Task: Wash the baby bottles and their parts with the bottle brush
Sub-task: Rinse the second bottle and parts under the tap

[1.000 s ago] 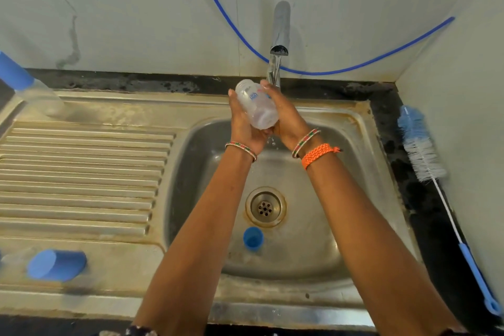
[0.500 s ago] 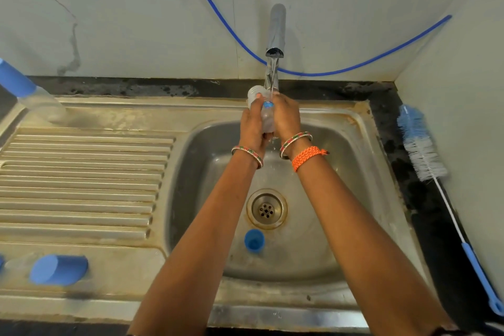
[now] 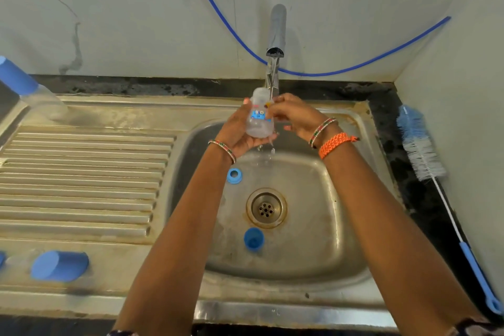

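Sink [image 3: 351, 240], bottle [image 3: 259, 120] in hands

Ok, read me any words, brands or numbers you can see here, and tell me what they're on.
Clear baby bottle, held under the tap: a blue and red printed picture or label, too blurred to read.
Bottle brush, blue caps, sink: no text visible.
Nothing here is legible.

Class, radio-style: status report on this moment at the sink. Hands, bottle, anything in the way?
Left hand grips clear bottle under running tap. Right hand pinches its upper side. Bottle brush idle on right counter. Blue ring and blue cap loose in basin; nothing blocking.
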The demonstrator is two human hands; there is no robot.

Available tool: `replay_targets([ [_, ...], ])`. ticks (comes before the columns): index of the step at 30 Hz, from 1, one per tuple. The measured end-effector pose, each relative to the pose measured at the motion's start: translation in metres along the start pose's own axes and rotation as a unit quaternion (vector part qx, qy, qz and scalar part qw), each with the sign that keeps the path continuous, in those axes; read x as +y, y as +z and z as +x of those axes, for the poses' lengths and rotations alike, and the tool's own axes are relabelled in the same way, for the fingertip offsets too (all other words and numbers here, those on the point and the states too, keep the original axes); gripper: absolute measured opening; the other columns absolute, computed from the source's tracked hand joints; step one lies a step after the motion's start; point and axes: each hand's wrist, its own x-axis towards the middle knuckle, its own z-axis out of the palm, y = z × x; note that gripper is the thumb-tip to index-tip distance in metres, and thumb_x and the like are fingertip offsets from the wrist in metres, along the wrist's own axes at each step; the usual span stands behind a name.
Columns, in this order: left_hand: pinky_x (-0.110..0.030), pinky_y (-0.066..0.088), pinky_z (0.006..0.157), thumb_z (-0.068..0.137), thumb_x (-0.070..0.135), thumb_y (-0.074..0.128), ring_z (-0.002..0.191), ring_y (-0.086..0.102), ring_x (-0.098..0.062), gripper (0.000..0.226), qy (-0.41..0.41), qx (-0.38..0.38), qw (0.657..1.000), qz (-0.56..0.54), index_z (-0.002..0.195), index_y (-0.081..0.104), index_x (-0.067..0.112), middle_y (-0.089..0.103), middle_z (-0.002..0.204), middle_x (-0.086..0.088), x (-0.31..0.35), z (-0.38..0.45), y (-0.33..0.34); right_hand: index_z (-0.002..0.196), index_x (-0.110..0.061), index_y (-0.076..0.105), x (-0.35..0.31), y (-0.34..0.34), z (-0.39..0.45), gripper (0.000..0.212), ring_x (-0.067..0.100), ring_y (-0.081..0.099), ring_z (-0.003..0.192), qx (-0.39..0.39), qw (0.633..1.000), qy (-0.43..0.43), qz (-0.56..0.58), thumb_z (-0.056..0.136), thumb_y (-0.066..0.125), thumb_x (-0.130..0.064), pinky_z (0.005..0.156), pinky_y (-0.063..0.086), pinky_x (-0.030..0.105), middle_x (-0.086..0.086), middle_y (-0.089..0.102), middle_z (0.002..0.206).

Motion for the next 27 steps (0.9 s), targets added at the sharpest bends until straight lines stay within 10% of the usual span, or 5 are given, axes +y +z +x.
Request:
replay_targets([
  [7,-0.035,0.057,0.075,0.089,0.014,0.055,0.103,0.061,-0.026,0.039,0.044,-0.07,0.997,-0.003,0.128,0.049,0.012,0.059,0.12,-0.014,-0.019,-0.001,-0.013,0.117,-0.013,0.054,0.029,0.005,0.014,0.049,0.022,0.061,0.105,0.135,0.985,-0.065,-0.082,0.079,0.074,-0.035,0.087,0.055,0.038,0.007,0.062,0.115],
  [10,-0.033,0.057,0.08,0.085,-0.002,0.058,0.095,0.065,-0.016,0.037,0.092,-0.067,0.993,0.041,0.118,0.054,0.015,0.068,0.104,0.0,-0.024,-0.002,-0.021,0.117,-0.009,0.063,0.036,0.011,0.012,0.044,0.016,0.062,0.099,0.155,0.97,-0.143,-0.124,0.08,0.074,-0.03,0.081,0.052,0.022,0.006,0.066,0.113],
  [13,-0.033,0.053,0.089,0.083,-0.002,0.058,0.105,0.061,-0.016,0.04,0.128,-0.056,0.985,0.098,0.119,0.053,0.013,0.067,0.109,0.002,-0.026,-0.003,-0.024,0.11,-0.01,0.067,0.044,0.018,0.009,0.036,0.009,0.061,0.088,0.19,0.955,-0.185,-0.132,0.078,0.076,-0.024,0.071,0.046,0.008,0.005,0.069,0.104],
  [22,-0.035,0.046,0.088,0.096,0.003,0.045,0.113,0.053,-0.02,0.04,0.076,0.068,0.991,0.09,0.135,0.048,0.013,0.051,0.138,-0.007,-0.028,-0.006,-0.034,0.114,-0.012,0.065,0.056,0.031,0.009,0.04,0.023,0.062,0.1,0.239,0.939,-0.189,-0.162,0.079,0.075,-0.029,0.088,0.053,0.043,0.006,0.068,0.108],
  [27,-0.04,0.045,0.091,0.098,0.014,0.045,0.11,0.05,-0.018,0.031,0.051,0.12,0.989,0.068,0.126,0.056,0.019,0.056,0.13,0.0,-0.028,-0.005,-0.039,0.116,-0.011,0.061,0.051,0.03,0.001,0.036,0.011,0.059,0.093,0.295,0.901,-0.282,-0.148,0.085,0.069,-0.028,0.079,0.053,0.023,0.004,0.067,0.107],
])
